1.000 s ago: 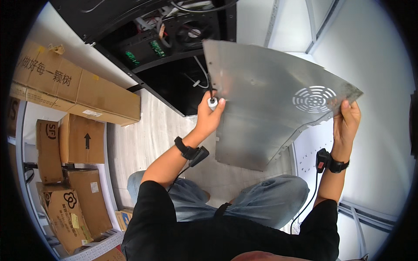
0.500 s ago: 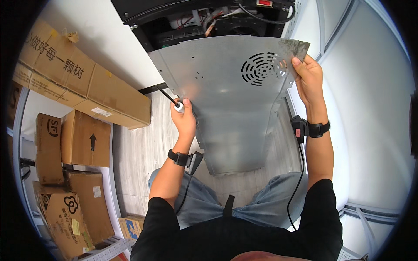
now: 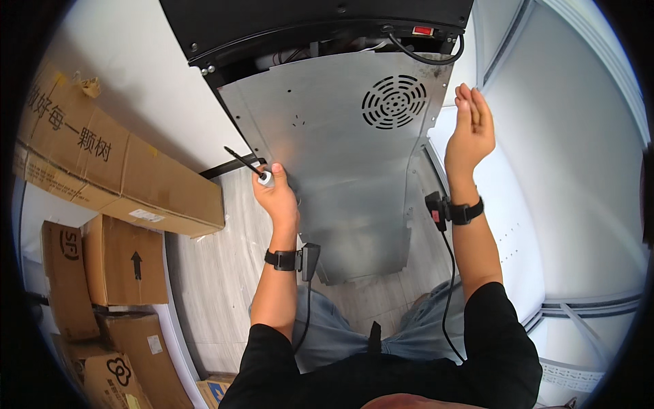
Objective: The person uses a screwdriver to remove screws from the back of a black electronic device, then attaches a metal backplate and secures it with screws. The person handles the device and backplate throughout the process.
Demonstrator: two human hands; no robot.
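Note:
A large grey sheet-metal panel with a round slotted vent leans against the black appliance, covering most of its opening. My left hand is closed round a screwdriver with a white handle, its dark shaft pointing up and left. The left thumb lies at the panel's left edge; whether it presses on the metal I cannot tell. To the right of the panel's upper right corner, my right hand is raised with fingers stretched out, holding nothing and apart from the metal.
A black cable loops beside a red switch on the appliance. Cardboard boxes fill shelving at the left, with a long carton above them. A white wall panel stands close on the right.
The panel's top has come in closer to the appliance, hiding most of the wiring. My right hand has let go of the panel's corner. The left hand still holds the screwdriver.

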